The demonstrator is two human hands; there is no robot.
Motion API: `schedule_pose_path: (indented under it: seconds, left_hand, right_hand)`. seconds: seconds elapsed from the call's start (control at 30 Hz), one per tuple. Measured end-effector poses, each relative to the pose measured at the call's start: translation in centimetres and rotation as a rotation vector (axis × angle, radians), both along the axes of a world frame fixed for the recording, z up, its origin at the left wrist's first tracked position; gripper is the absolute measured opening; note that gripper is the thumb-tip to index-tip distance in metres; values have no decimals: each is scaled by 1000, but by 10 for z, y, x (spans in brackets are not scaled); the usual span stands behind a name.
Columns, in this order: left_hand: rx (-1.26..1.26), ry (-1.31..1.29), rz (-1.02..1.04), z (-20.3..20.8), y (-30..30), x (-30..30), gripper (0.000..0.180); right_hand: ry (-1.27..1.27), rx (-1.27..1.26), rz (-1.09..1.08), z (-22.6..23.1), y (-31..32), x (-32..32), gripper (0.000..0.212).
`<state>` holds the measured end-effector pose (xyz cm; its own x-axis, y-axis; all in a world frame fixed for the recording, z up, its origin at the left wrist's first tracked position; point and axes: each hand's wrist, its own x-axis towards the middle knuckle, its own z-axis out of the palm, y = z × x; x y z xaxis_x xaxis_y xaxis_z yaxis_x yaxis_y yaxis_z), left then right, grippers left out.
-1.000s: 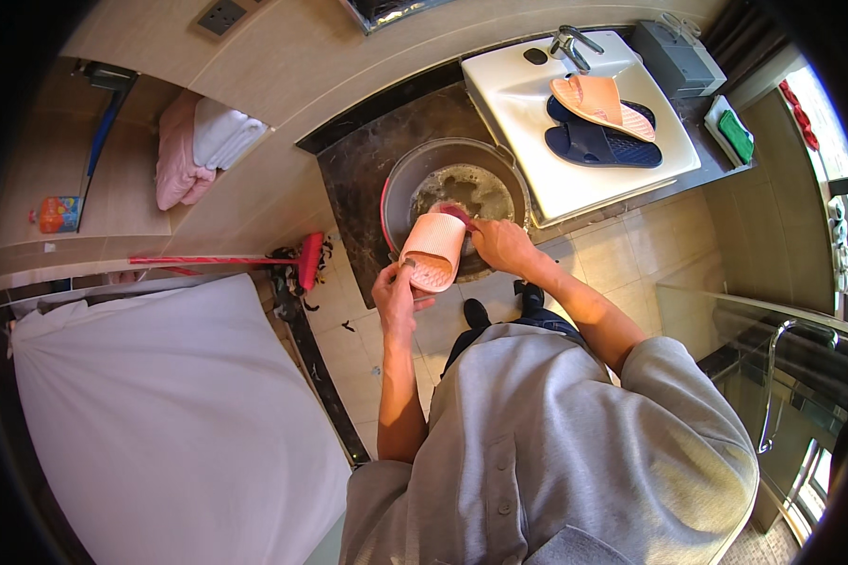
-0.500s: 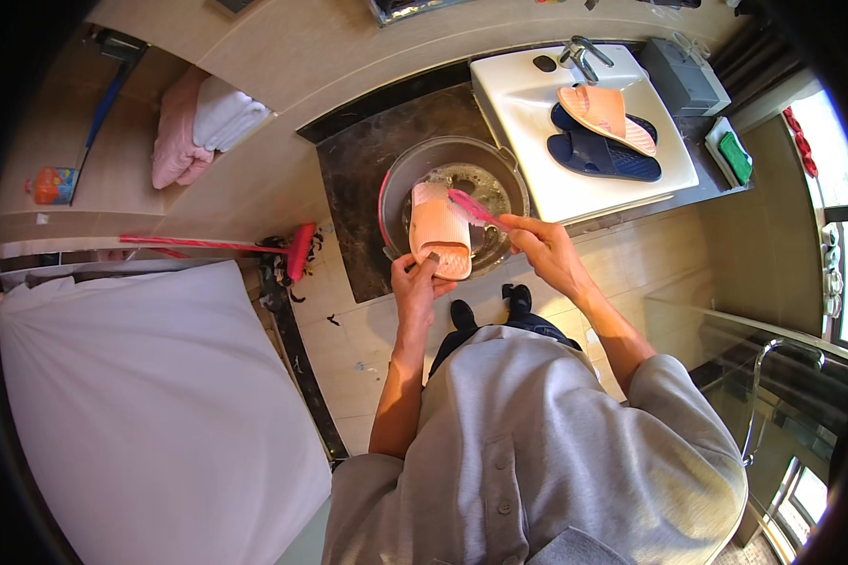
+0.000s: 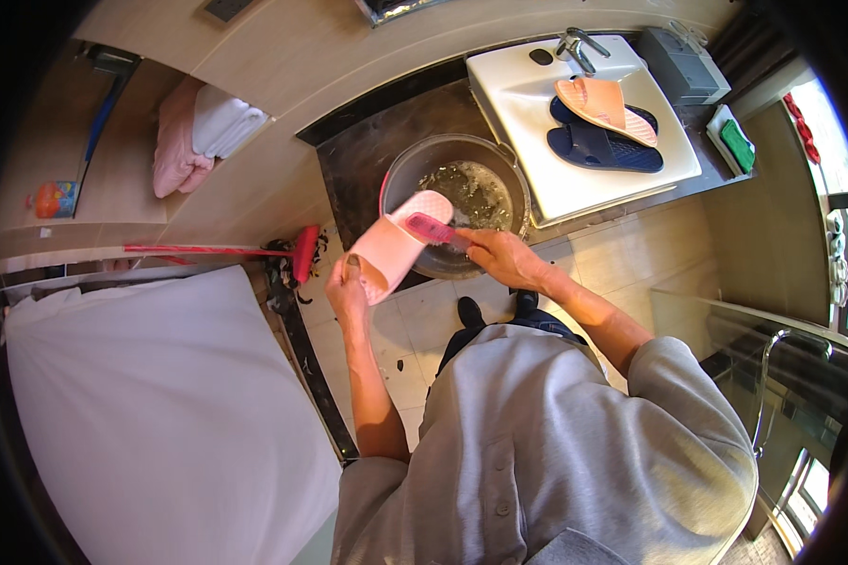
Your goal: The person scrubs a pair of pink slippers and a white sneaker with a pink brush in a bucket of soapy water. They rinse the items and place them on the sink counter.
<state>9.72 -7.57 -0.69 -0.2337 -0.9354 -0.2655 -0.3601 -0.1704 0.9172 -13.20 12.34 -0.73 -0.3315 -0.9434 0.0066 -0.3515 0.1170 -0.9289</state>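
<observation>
My left hand (image 3: 349, 291) grips a pinkish-orange slide slipper (image 3: 393, 247) by one end, thumb on its upper side. The slipper is tilted, its far end over the rim of a bucket (image 3: 393, 162) with foamy water (image 3: 476, 193) in it. My right hand (image 3: 506, 257) is closed round the handle of a pink brush (image 3: 431, 228). The brush head lies against the slipper's side by the strap; its bristles are hidden. A matching orange slipper (image 3: 595, 102) rests on a pair of navy slippers (image 3: 622, 151) in the white sink.
The white sink (image 3: 556, 193) with a chrome faucet (image 3: 579, 49) is right of the bucket on a dark counter (image 3: 353, 155). A grey box (image 3: 685, 71) and a green cloth (image 3: 736, 146) are beyond it. At left are folded towels (image 3: 221, 122), a red broom (image 3: 305, 252) and a white-covered surface (image 3: 160, 395).
The slipper has moved left and toward me, out from over the bucket's middle, and turned so its far end points right. The brush has shifted left and down with my right hand.
</observation>
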Motion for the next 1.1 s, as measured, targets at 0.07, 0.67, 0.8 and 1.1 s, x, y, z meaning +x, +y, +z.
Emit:
schedule_pose_path:
  seconds: [0.07, 0.67, 0.8, 1.1]
  left_hand:
    - [20, 65, -10, -1, -11, 2, 27]
    - [91, -97, -330, -22, -68, -5, 44]
    - [96, -135, -409, -33, -92, -7, 46]
    - [194, -90, -408, -24, -83, -12, 47]
  right_hand:
    - [-48, 8, 15, 2, -4, 17, 39]
    - [259, -86, 257, -21, -17, -45, 38]
    - [245, -131, 361, -21, -51, -24, 36]
    - [545, -22, 256, -17, -6, -90, 39]
